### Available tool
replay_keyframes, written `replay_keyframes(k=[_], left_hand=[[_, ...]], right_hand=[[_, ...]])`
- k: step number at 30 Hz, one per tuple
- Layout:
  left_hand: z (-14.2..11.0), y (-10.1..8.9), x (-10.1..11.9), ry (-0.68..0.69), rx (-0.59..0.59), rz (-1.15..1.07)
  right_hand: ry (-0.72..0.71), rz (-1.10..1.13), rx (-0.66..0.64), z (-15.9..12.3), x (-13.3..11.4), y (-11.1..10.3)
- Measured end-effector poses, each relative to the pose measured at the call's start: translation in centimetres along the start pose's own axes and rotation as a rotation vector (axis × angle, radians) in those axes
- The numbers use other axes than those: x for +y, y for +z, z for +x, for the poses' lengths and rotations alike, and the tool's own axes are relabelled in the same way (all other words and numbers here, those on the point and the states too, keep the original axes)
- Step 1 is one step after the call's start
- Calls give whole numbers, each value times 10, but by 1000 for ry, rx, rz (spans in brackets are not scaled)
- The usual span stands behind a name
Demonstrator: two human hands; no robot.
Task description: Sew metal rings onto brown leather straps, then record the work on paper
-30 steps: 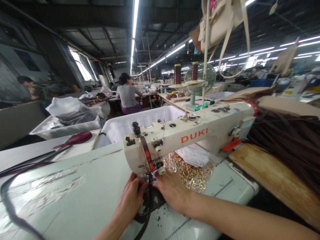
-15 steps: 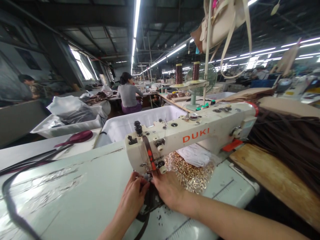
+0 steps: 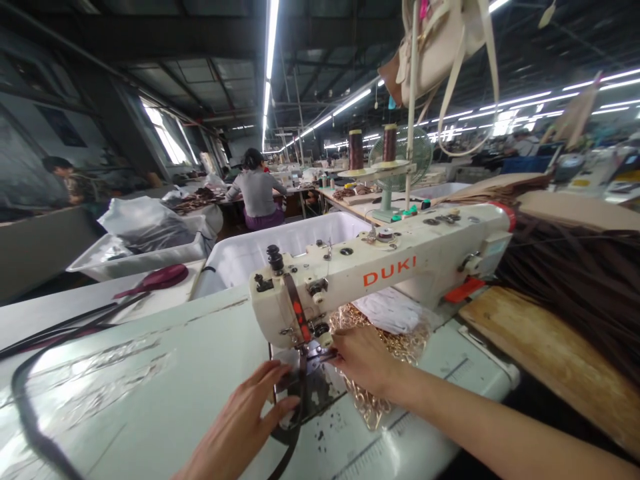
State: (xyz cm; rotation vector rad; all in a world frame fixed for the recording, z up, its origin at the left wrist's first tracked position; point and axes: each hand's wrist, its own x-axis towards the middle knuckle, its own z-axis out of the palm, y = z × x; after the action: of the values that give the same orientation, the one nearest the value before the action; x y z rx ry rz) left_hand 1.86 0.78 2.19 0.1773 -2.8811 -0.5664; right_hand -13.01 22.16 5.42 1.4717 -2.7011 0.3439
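Observation:
A cream DUKI sewing machine (image 3: pixel 390 267) stands on the pale green table (image 3: pixel 150 387). A dark leather strap (image 3: pixel 300 393) runs under its presser foot toward me. My left hand (image 3: pixel 240 427) lies flat with fingers spread, pressing the strap just left of the needle plate. My right hand (image 3: pixel 365 360) is closed near the presser foot, fingertips pinched at a small lever or the strap end; what it grips is hidden. Beneath my right wrist lies a clear bag of gold metal clasps (image 3: pixel 395 347).
A long dark strap (image 3: pixel 30 413) loops over the table's left. White bins (image 3: pixel 280 247) stand behind the machine, a wooden board (image 3: pixel 545 353) and a pile of dark straps (image 3: pixel 585 280) at right. Thread cones (image 3: pixel 356 149), a fan and a hanging bag (image 3: pixel 440 47) are above. Other people sit at far tables.
My left hand slid back toward me and opened flat on the strap. My right hand moved right and up, beside the presser foot, over the bag of clasps.

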Motion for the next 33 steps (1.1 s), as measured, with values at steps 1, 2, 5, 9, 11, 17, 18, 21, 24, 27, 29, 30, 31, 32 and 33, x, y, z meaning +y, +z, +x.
replay_keyframes(k=[1,2,5,9,11,17,18,21,24,27,29,30,31,32,33], left_hand=[[3,5,4,-31,8,-48],[8,9,9,-69,19,-82],[27,16,20,-160,35,-98],[38,25,33,-164,37,-28],[37,24,33,-120,32,56],[26,-25,-7,-256,141,418],[24,-31,-13,-246,171,445],[18,-27,-20,-11,93,318],[9,-7,-12,208,-53,249],[1,6,-3,363,-66,335],[-3,10,3,424,-32,388],[-5,12,6,439,-6,408],[-7,15,9,442,28,419],[-8,18,13,441,67,423],[-9,21,17,436,104,419]], right_hand=[[-18,-1,3,2,-2,1],[-33,2,8,3,-4,2],[-53,23,9,4,-9,7],[-45,24,-25,-1,-8,12],[-36,26,-19,-4,-6,13],[-67,36,59,-3,0,10],[-76,46,69,-1,0,10],[-54,97,84,9,-2,16],[1,142,118,20,-5,23],[16,158,121,26,-7,29],[20,148,111,28,-9,31],[27,141,106,29,-9,31],[36,133,99,29,-10,31],[44,125,94,29,-11,31],[50,119,93,29,-12,31]])
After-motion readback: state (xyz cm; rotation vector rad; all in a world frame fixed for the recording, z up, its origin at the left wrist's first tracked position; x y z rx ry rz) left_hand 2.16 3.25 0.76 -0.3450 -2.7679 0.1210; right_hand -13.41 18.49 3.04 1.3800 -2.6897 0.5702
